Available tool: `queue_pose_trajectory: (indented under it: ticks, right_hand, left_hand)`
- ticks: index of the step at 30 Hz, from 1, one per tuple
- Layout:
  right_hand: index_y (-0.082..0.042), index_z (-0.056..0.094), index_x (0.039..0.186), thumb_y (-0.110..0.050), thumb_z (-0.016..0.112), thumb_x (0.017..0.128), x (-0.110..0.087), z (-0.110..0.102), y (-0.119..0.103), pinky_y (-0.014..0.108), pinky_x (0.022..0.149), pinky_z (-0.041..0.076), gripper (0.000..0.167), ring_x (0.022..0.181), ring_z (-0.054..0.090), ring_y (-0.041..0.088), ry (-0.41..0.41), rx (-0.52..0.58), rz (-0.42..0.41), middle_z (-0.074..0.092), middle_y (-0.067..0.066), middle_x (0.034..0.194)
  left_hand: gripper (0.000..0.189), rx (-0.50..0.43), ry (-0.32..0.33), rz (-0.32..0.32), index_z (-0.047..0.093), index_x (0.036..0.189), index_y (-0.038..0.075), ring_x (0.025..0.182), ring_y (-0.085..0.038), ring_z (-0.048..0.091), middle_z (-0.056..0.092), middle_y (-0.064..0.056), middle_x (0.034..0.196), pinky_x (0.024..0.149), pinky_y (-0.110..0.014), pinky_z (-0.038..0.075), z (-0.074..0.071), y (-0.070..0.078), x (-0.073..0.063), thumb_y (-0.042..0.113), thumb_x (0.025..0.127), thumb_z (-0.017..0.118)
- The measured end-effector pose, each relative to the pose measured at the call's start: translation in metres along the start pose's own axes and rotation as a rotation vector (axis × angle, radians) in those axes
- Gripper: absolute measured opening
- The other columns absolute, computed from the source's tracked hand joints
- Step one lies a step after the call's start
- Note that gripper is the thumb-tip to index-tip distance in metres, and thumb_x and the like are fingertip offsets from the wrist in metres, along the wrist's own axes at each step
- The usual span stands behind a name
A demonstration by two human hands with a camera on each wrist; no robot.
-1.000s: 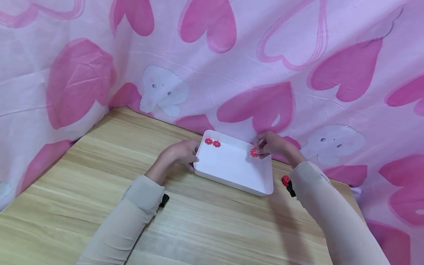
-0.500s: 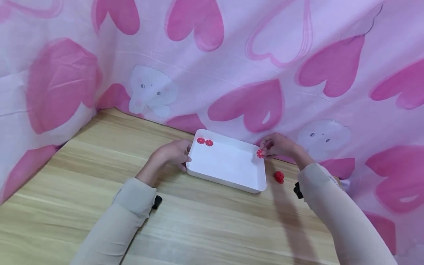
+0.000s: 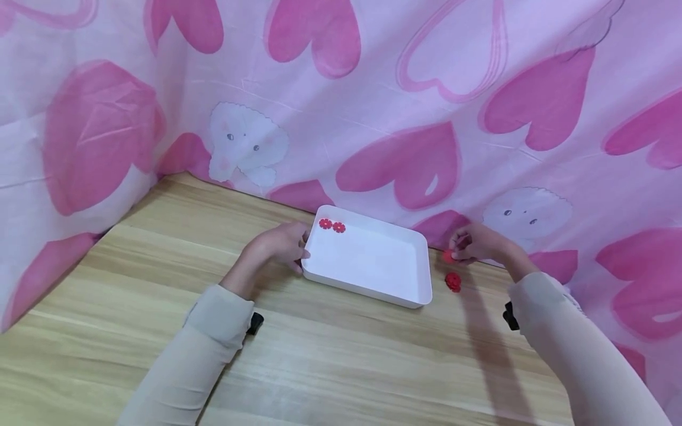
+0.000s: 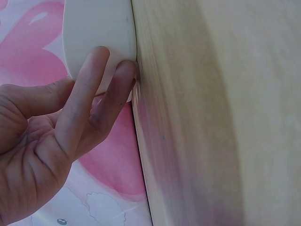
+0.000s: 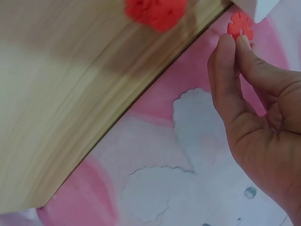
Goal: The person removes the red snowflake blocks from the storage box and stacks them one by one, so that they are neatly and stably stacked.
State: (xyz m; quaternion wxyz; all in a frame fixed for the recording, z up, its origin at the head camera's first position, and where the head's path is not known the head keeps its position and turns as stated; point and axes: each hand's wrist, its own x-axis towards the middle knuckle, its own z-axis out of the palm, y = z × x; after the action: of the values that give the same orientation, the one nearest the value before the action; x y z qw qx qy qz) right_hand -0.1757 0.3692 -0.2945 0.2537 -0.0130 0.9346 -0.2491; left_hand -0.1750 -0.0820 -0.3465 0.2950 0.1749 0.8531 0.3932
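A shallow white tray lies on the wooden table, two red flower-shaped plastic discs side by side in its far left corner. My left hand grips the tray's left end, the thumb at the rim; in the left wrist view two fingers lie against its outer wall. Just beyond the tray's right end, my right hand pinches another red flower-shaped disc between thumb and fingertips. Below that hand, a small pile of red discs sits on the table.
A pink and white curtain with hearts and cartoon animals hangs along the table's back and left edges. The wooden table extends in front of the tray. Black straps show near both cuffs.
My right hand has moved right with its red disc, from over the tray's far right corner to outside the tray. The left hand stays on the tray. The view has shifted slightly.
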Motion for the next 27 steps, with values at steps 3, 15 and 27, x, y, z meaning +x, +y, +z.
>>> queue_pose_trajectory:
  ticks: [3, 15, 27]
  right_hand:
    - [0.007, 0.062, 0.107, 0.003, 0.073, 0.098, -0.002, -0.001, 0.007, 0.041, 0.082, 0.070, 0.015, 0.088, 0.064, 0.021, -0.009, 0.003, 0.006, 0.062, 0.014, 0.100]
    - [0.006, 0.066, 0.111, 0.003, 0.072, 0.098, -0.005, 0.002, 0.026, 0.038, 0.080, 0.069, 0.014, 0.086, 0.065, 0.018, -0.109, 0.030, 0.052, 0.064, 0.012, 0.100]
    - [0.007, 0.066, 0.114, -0.002, 0.073, 0.098, -0.008, 0.012, 0.036, 0.036, 0.082, 0.068, 0.019, 0.094, 0.060, 0.021, -0.126, -0.034, 0.036, 0.062, 0.015, 0.105]
  left_hand:
    - [0.034, -0.004, -0.005, -0.002, 0.055, 0.138, -0.009, 0.091, -0.025, 0.074, 0.066, -0.024, 0.123, 0.081, -0.032, 0.068, 0.000, 0.001, 0.000, -0.002, 0.105, 0.061]
    - [0.034, -0.012, -0.003, -0.004, 0.055, 0.138, -0.009, 0.091, -0.024, 0.073, 0.065, -0.023, 0.122, 0.082, -0.032, 0.068, -0.001, 0.002, -0.001, -0.002, 0.105, 0.060]
    - [0.035, -0.025, -0.002, -0.014, 0.055, 0.140, -0.008, 0.090, -0.024, 0.073, 0.065, -0.022, 0.122, 0.078, -0.030, 0.068, -0.001, 0.002, -0.001, -0.001, 0.106, 0.060]
